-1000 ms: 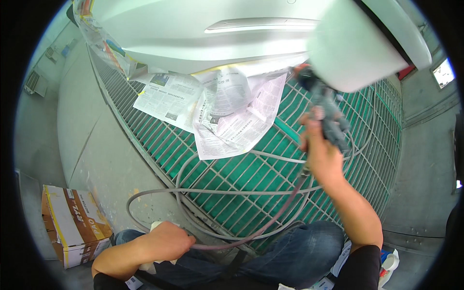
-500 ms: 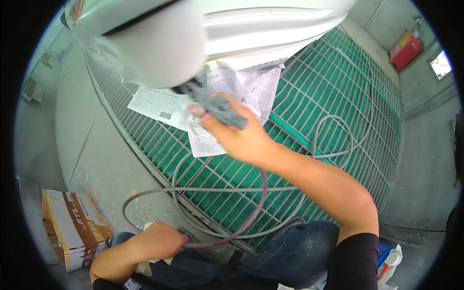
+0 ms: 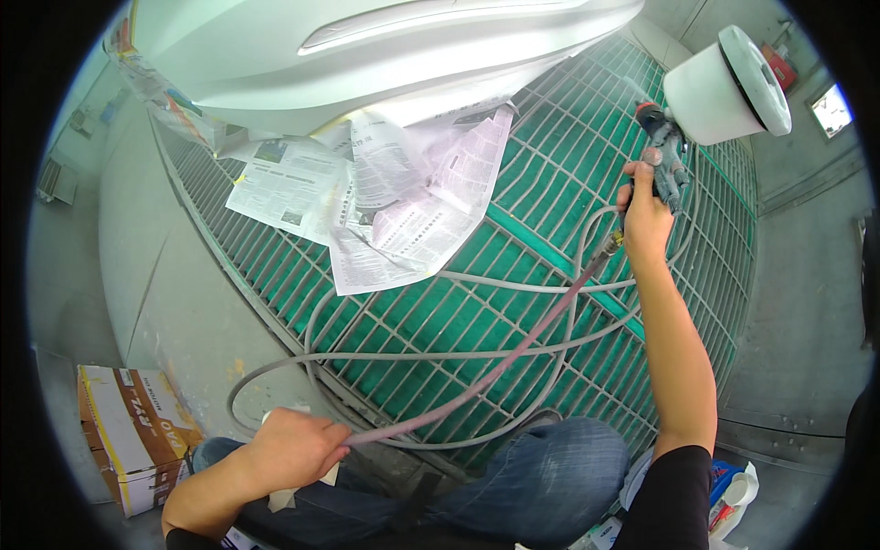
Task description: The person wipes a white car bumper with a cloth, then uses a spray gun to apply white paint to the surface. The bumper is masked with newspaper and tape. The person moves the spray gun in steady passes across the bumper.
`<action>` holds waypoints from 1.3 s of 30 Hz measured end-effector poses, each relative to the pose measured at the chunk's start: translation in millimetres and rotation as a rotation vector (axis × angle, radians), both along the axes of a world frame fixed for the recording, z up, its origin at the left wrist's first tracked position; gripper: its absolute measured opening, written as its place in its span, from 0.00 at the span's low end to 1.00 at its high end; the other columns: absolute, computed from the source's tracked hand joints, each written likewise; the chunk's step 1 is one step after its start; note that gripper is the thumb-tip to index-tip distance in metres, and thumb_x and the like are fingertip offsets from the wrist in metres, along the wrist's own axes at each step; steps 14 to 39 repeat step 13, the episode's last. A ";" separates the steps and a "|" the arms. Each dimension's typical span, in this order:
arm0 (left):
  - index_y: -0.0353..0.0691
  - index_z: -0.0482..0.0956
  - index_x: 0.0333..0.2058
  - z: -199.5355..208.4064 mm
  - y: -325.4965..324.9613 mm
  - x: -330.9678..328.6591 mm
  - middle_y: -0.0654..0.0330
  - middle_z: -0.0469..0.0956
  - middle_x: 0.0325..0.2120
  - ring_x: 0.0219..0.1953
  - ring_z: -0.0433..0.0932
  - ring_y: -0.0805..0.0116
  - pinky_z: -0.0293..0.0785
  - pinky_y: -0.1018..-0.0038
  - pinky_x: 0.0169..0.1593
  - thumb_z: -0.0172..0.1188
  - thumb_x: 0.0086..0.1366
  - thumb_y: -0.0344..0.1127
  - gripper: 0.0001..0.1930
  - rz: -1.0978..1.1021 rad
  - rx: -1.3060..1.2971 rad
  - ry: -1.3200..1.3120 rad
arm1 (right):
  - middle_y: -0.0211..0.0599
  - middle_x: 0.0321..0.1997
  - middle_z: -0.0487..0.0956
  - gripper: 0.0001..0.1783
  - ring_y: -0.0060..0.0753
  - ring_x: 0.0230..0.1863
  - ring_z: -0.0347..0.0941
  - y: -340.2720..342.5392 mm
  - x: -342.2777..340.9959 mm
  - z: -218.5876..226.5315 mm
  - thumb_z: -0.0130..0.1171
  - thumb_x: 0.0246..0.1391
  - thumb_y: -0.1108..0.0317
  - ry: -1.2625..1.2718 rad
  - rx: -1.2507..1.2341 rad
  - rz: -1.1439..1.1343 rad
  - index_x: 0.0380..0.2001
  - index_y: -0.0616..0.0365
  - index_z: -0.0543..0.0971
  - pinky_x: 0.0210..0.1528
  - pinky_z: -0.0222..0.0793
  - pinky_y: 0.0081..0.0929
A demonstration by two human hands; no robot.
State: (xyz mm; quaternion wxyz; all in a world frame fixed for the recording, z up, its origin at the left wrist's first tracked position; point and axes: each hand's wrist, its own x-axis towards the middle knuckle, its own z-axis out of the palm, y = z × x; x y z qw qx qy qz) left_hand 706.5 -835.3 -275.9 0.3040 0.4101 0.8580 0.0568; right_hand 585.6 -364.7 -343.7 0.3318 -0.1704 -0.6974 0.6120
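My right hand (image 3: 647, 215) is wrapped round the handle of a spray gun (image 3: 667, 151), held out at the right above the floor grating. A white paint cup (image 3: 720, 92) sits on the gun, tilted to the right, and a faint mist shows at the nozzle. From the gun's handle a pinkish air hose (image 3: 513, 353) runs down to my left hand (image 3: 295, 447), which is closed round it near my knee. Ahead lies a white car bumper (image 3: 385, 69), its lower edge masked with printed newspaper (image 3: 412, 215).
Grey hose (image 3: 394, 356) loops over the metal grating (image 3: 632, 344), which has green matting under it. On the left stands a cardboard box (image 3: 142, 431). A red box (image 3: 779, 69) is by the far right wall. Blue and white containers (image 3: 729, 495) stand near my right elbow.
My right hand has swung the spray gun from in front of the bumper out to the far right. The pinkish hose now stretches straighter between both hands. My left hand has stayed nearly in place.
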 end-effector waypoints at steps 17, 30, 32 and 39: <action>0.44 0.80 0.37 -8.0 -24.8 2.1 0.57 0.79 0.23 0.26 0.80 0.51 0.75 0.59 0.26 0.62 0.61 0.44 0.11 -0.042 -0.092 -0.052 | 0.38 0.38 0.77 0.23 0.25 0.34 0.74 -121.3 10.9 -28.0 0.58 0.64 0.57 -0.068 0.267 0.353 0.56 0.60 0.70 0.38 0.73 0.22; 0.44 0.80 0.37 -8.0 -24.8 2.1 0.57 0.79 0.23 0.26 0.80 0.51 0.75 0.59 0.26 0.62 0.61 0.44 0.11 -0.042 -0.092 -0.052 | 0.38 0.38 0.77 0.23 0.25 0.34 0.74 -121.3 10.9 -28.0 0.58 0.64 0.57 -0.068 0.267 0.353 0.56 0.60 0.70 0.38 0.73 0.22; 0.44 0.80 0.37 -8.0 -24.8 2.1 0.57 0.79 0.23 0.26 0.80 0.51 0.75 0.59 0.26 0.62 0.61 0.44 0.11 -0.042 -0.092 -0.052 | 0.38 0.38 0.77 0.23 0.25 0.34 0.74 -121.3 10.9 -28.0 0.58 0.64 0.57 -0.068 0.267 0.353 0.56 0.60 0.70 0.38 0.73 0.22; 0.44 0.80 0.37 -8.0 -24.8 2.1 0.57 0.79 0.23 0.26 0.80 0.51 0.75 0.59 0.26 0.62 0.61 0.44 0.11 -0.042 -0.092 -0.052 | 0.38 0.38 0.77 0.23 0.25 0.34 0.74 -121.3 10.9 -28.0 0.58 0.64 0.57 -0.068 0.267 0.353 0.56 0.60 0.70 0.38 0.73 0.22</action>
